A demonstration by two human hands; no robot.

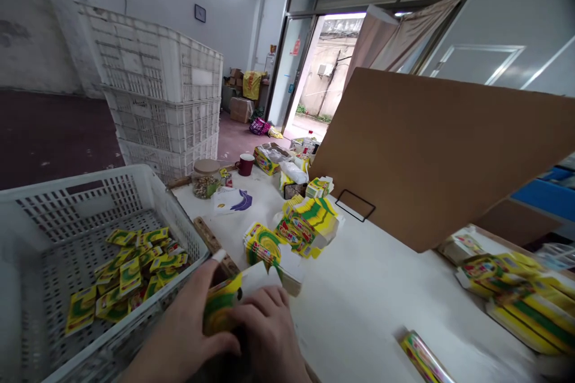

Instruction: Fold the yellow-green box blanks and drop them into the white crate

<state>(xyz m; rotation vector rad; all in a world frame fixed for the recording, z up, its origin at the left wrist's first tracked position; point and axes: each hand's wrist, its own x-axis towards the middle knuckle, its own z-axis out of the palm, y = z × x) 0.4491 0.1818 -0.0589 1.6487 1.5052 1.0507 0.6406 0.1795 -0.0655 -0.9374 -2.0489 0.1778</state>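
Observation:
A small yellow-and-green carton (220, 305) with white end flaps raised is between my hands at the table's near edge. My left hand (186, 317) grips it from the left. Curled over its right side are the fingers of my right hand (269, 320). The carton's lower part is hidden by my hands. Just beyond stands another yellow carton (263, 245) with a white side, and behind it lies a stack of flattened cartons (309, 224). To the left, a white plastic crate (90, 188) holds a heap of small yellow-green packets (130, 275).
A large cardboard sheet (431, 155) leans at the back right. More cartons (525, 293) lie on the right, with a clear-wrapped pack (424, 359) nearer. A jar (205, 179) and a red mug (245, 164) stand at the back left. Stacked crates (166, 90) rise behind.

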